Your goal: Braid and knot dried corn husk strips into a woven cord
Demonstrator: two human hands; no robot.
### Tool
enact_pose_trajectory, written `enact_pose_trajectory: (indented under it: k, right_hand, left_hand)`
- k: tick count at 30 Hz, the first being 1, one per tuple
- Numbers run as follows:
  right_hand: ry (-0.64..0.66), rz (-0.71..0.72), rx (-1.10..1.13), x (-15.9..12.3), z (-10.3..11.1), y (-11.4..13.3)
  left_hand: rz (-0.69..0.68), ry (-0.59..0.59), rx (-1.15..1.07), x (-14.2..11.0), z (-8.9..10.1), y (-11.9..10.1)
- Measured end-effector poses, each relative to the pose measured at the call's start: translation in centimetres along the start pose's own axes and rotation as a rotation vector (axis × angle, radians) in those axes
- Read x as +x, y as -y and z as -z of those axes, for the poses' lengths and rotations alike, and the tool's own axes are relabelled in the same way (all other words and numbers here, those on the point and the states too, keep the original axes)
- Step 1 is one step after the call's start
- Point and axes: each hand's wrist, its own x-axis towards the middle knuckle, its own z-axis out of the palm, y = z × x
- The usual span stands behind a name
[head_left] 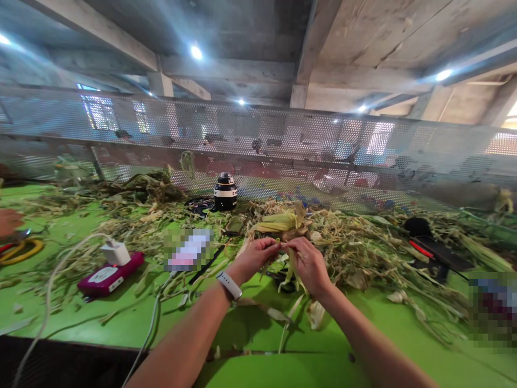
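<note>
My left hand (255, 260) and my right hand (309, 265) meet above the green table, fingertips pinched close together. Between them is a thin strand of dried corn husk with a small yellowish loop at the left fingertips. A pale husk strip (289, 269) hangs down from my right fingers. My left wrist wears a white band. Just beyond the hands lies a bundle of yellow-green corn husks (278, 221). Under the hands a dark object (287, 284) shows in part; its kind is unclear.
Loose dried husks (355, 253) cover much of the green table (323, 345). A black bottle (225, 193) stands behind. At left are a magenta power strip (107, 280) with a white charger (115, 252), cables, a blurred phone (189, 250) and another person's hand (10, 222). A perforated metal screen (274, 129) runs behind.
</note>
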Motion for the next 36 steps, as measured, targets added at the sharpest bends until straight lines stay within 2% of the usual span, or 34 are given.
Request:
enact_pose_trajectory:
  k: [4, 8, 10, 13, 16, 20, 28, 33, 36]
  right_hand:
    - [-0.047, -0.214, 0.175, 0.2, -0.4, -0.3]
    - [-0.032, -0.496, 0.497, 0.5, -0.7, -0.4]
    - [-0.008, -0.588, 0.609, 0.7, -0.7, -0.4]
    - [-0.042, -0.616, 0.608, 0.7, -0.5, -0.5]
    - [-0.103, -0.538, 0.488, 0.5, -0.5, -0.8]
    - [-0.059, -0.507, 0.494, 0.5, -0.6, -0.6]
    - [0.042, -0.804, 0.708, 0.5, -0.6, 1.4]
    - [0.055, -1.013, 0.763, 0.5, -0.6, 1.2]
    - [0.078, -1.069, 0.810, 0.4, -0.9, 0.7]
  left_hand:
    - [-0.033, 0.024, 0.050, 0.2, -0.2, 0.2]
    - [-0.093, -0.030, 0.110, 0.6, -0.1, 0.8]
    - [-0.094, -0.045, 0.106, 0.6, -0.1, 0.9]
    - [-0.093, -0.024, 0.057, 0.3, -0.2, 0.7]
    - [-0.065, 0.036, 0.012, -0.1, -0.5, 0.2]
    - [-0.049, 0.044, 0.013, -0.5, -0.8, -0.4]
    - [-0.163, -0.026, 0.205, -0.4, -1.4, -0.2]
    - [-0.193, -0.071, 0.220, -0.1, -1.5, 0.4]
    - [-0.179, -0.100, 0.205, -0.1, -1.5, 0.5]
